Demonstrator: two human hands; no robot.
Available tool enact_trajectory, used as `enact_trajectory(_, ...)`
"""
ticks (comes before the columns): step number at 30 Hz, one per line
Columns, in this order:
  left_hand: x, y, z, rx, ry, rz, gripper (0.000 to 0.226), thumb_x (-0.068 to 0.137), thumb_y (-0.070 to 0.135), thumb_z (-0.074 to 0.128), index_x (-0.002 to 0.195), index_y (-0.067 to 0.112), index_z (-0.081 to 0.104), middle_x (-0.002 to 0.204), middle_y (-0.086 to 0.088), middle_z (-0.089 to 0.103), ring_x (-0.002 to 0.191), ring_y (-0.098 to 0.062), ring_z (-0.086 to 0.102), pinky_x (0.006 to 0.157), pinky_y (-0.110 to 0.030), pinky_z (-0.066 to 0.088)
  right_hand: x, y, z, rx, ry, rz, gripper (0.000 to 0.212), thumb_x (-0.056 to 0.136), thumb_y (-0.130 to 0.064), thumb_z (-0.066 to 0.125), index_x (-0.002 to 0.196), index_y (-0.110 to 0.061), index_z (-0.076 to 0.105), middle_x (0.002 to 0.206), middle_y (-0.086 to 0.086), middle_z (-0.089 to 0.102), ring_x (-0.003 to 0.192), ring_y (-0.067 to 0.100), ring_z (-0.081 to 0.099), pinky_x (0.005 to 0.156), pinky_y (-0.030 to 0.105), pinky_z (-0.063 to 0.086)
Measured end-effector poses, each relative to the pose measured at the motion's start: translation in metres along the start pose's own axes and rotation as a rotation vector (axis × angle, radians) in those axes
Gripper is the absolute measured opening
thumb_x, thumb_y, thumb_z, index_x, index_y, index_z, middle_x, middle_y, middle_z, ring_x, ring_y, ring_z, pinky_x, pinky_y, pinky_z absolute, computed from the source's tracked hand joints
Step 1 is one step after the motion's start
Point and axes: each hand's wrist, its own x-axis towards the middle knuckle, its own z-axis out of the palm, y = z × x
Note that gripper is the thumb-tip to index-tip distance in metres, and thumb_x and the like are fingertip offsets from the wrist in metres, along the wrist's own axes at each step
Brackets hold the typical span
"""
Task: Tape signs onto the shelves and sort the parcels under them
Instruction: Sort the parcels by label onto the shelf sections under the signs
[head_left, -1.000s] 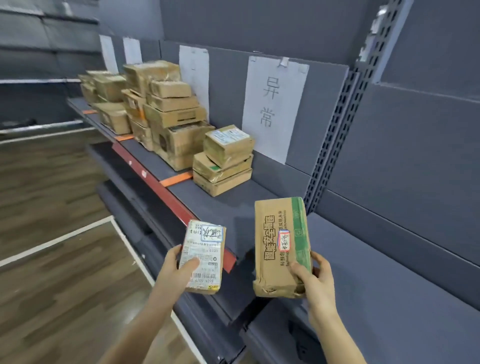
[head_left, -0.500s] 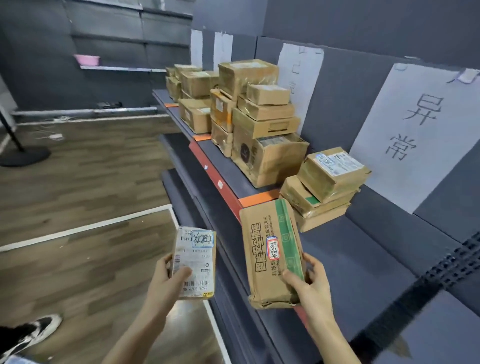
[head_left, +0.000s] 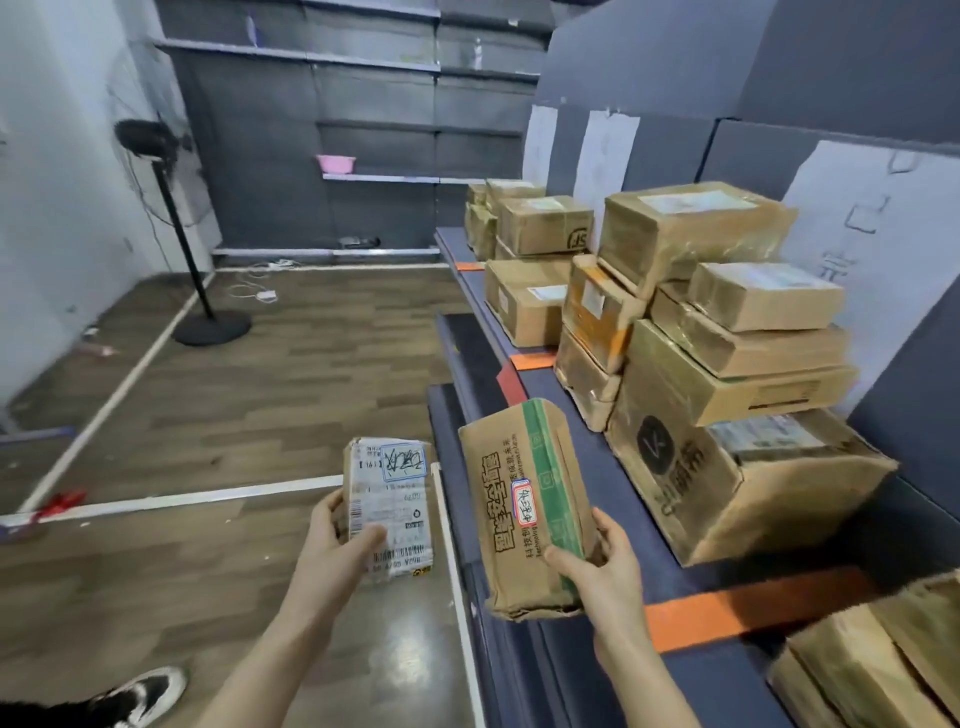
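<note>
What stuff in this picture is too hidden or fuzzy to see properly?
All head view.
The nearest sign: stacked boxes cover part.
The two far signs: writing too faint.
The small parcel: print too tiny; left hand covers some.
The brown parcel: right hand hides its lower corner.
The corner boxes: cut off by the frame's edge.

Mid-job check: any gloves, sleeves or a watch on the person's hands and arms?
None visible. The left hand and right hand are bare, no gloves or rings; both forearms are bare to the frame edge, no sleeve or watch.
</note>
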Motion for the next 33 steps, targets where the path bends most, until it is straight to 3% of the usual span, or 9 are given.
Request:
enact_trajectory(3, 0.030, -0.001, 0.008, -0.012, 0.010, -0.037, 0.065, 0.068, 0.015, 0.064, 0.127, 0.016, 0.038, 0.105, 0.001, 0.061, 0.093, -0.016, 0.059, 0.072, -0.028, 0.048, 0.032, -0.002, 0.011, -0.035, 0.002, -0.007, 0.058, 0.074, 0.004, 0.072, 0.118, -0.022, 0.046, 0.108, -0.003, 0.057, 0.100, 0.015, 0.054, 0.083, 0.030, 0.043)
enact_trajectory(7, 0.082, -0.004, 0.023, 0.000, 0.022, -0.073, 0.056, 0.086, -0.003, 0.056, 0.137, 0.008, 0.034, 0.117, -0.008, 0.058, 0.105, -0.026, 0.058, 0.090, -0.041, 0.048, 0.073, -0.003, 0.024, -0.053, 0.004, 0.003, 0.066, 0.074, 0.007, 0.070, 0.130, -0.015, 0.044, 0.108, -0.007, 0.057, 0.097, 0.010, 0.056, 0.076, 0.025, 0.047)
enact_trajectory(13, 0.177, 0.009, 0.039, 0.030, -0.060, -0.067, 0.049, 0.088, -0.004, 0.052, 0.130, 0.015, 0.037, 0.110, -0.003, 0.058, 0.092, -0.016, 0.059, 0.072, -0.029, 0.048, 0.145, -0.009, 0.062, -0.043, 0.081, 0.003, 0.068, 0.073, 0.006, 0.072, 0.130, -0.017, 0.044, 0.103, -0.016, 0.056, 0.098, 0.008, 0.056, 0.090, 0.037, 0.049)
enact_trajectory(18, 0.285, 0.031, 0.041, 0.037, -0.133, -0.053, 0.054, 0.089, -0.005, 0.053, 0.137, 0.009, 0.032, 0.097, 0.007, 0.056, 0.083, -0.008, 0.057, 0.065, -0.023, 0.045, 0.223, -0.019, 0.119, 0.025, 0.172, 0.014, 0.062, 0.074, 0.005, 0.071, 0.123, -0.023, 0.046, 0.107, -0.009, 0.060, 0.105, 0.016, 0.058, 0.092, 0.041, 0.049)
enact_trajectory(23, 0.395, 0.072, 0.035, 0.031, -0.201, -0.013, 0.056, 0.086, 0.003, 0.060, 0.134, 0.014, 0.034, 0.105, 0.011, 0.057, 0.098, -0.017, 0.059, 0.089, -0.040, 0.049, 0.297, -0.049, 0.175, 0.167, 0.246, 0.034, 0.055, 0.077, 0.010, 0.067, 0.119, -0.022, 0.049, 0.104, -0.003, 0.066, 0.097, 0.020, 0.064, 0.081, 0.041, 0.053)
enact_trajectory(26, 0.444, 0.095, 0.038, 0.025, -0.244, 0.021, 0.049, 0.091, 0.000, 0.051, 0.133, 0.017, 0.033, 0.102, 0.011, 0.056, 0.089, -0.007, 0.058, 0.068, -0.023, 0.047, 0.332, -0.069, 0.197, 0.238, 0.312, 0.009, 0.052, 0.078, 0.011, 0.065, 0.115, -0.022, 0.051, 0.100, -0.003, 0.066, 0.097, 0.025, 0.064, 0.088, 0.046, 0.051)
enact_trajectory(28, 0.469, 0.105, 0.042, 0.014, -0.262, 0.013, 0.050, 0.091, 0.000, 0.051, 0.136, 0.013, 0.033, 0.102, 0.010, 0.056, 0.087, -0.005, 0.058, 0.065, -0.021, 0.045, 0.351, -0.078, 0.206, 0.259, 0.354, -0.029, 0.049, 0.078, 0.011, 0.064, 0.108, -0.025, 0.052, 0.105, 0.003, 0.065, 0.100, 0.027, 0.064, 0.088, 0.047, 0.052)
enact_trajectory(33, 0.521, 0.120, 0.057, 0.015, -0.273, 0.021, 0.051, 0.090, 0.000, 0.052, 0.137, 0.014, 0.035, 0.121, -0.003, 0.056, 0.089, -0.002, 0.056, 0.067, -0.021, 0.044, 0.401, -0.104, 0.220, 0.277, 0.432, -0.137, 0.045, 0.082, 0.010, 0.061, 0.111, -0.023, 0.051, 0.113, 0.005, 0.063, 0.103, 0.023, 0.062, 0.067, 0.019, 0.056)
